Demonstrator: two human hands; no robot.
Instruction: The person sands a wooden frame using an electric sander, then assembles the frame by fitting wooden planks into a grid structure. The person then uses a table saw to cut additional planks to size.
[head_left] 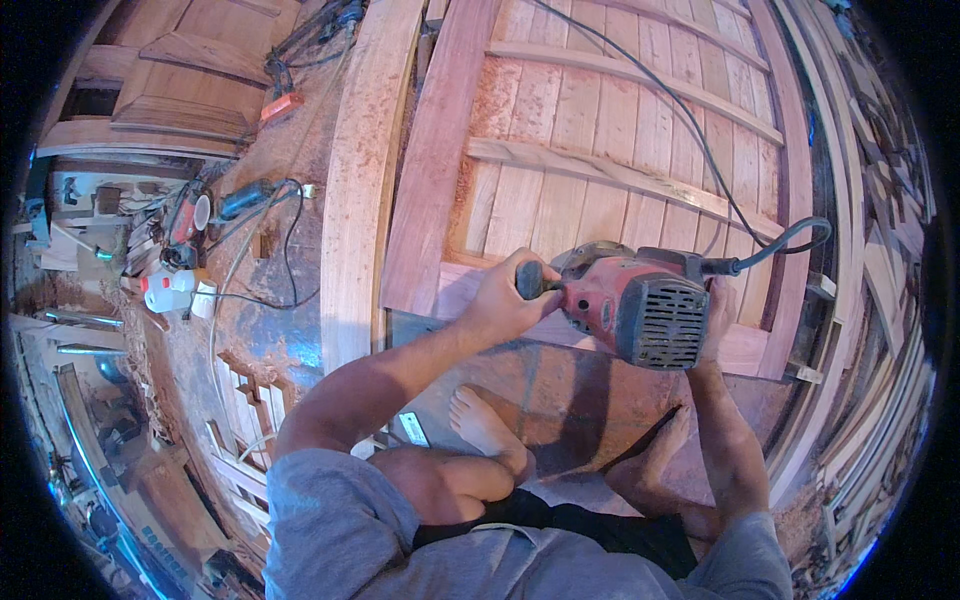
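A red and black corded power tool [610, 297], with a slotted motor housing, rests on or just over the lower rail of a wooden panel frame [425, 180]. My left hand [510, 302] is wrapped round its black side handle. At the right side of the tool, my right hand [718, 315] grips it, with the fingers partly hidden behind the housing. Its underside, where it meets the wood, is hidden from view. A dark cable [785, 245] loops from the tool across the slatted panel [600, 110], which has cross battens and reddish sawdust on it.
Beside the frame runs a long pale board [355, 200]. Stacked timber strips [880, 300] line the right. To the left lie another power tool [190, 215], a white jug with a red cap [168, 291] and loose cords. A phone [413, 429] lies near my bare foot [475, 415].
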